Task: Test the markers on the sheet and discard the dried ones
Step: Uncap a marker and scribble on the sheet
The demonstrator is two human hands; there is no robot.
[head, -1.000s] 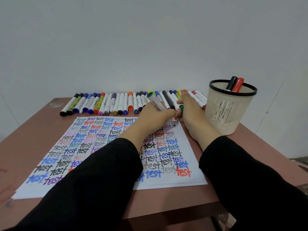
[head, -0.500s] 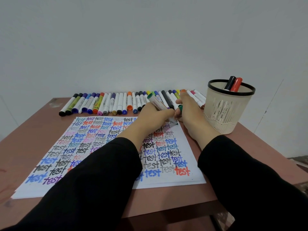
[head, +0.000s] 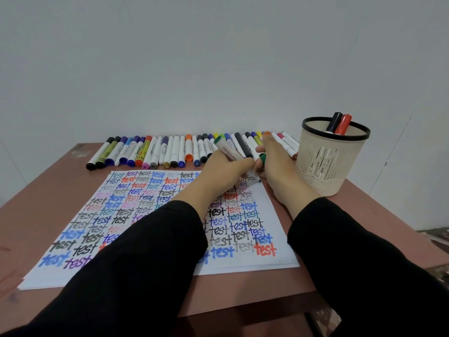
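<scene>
My left hand [head: 224, 173] grips a green-ended marker [head: 228, 150], its tip down on the top right corner of the white sheet [head: 279, 242]. The sheet is filled with the word "test" in many colours. My right hand [head: 279, 171] rests beside it at the sheet's right edge and pinches the marker's green cap [head: 262, 158]. A long row of capped markers [head: 170, 152] lies along the table's far edge behind the sheet. A beige mesh cup [head: 332, 161] at the right holds a black and a red marker [head: 342, 124].
The brown table [head: 48, 190] stands against a plain grey wall. Its front edge lies just under my black sleeves, and its right edge runs close to the cup. Bare table shows left of the sheet.
My left hand has shifted the marker slightly to the right on the sheet's top right corner. The right hand has stayed in place with the cap.
</scene>
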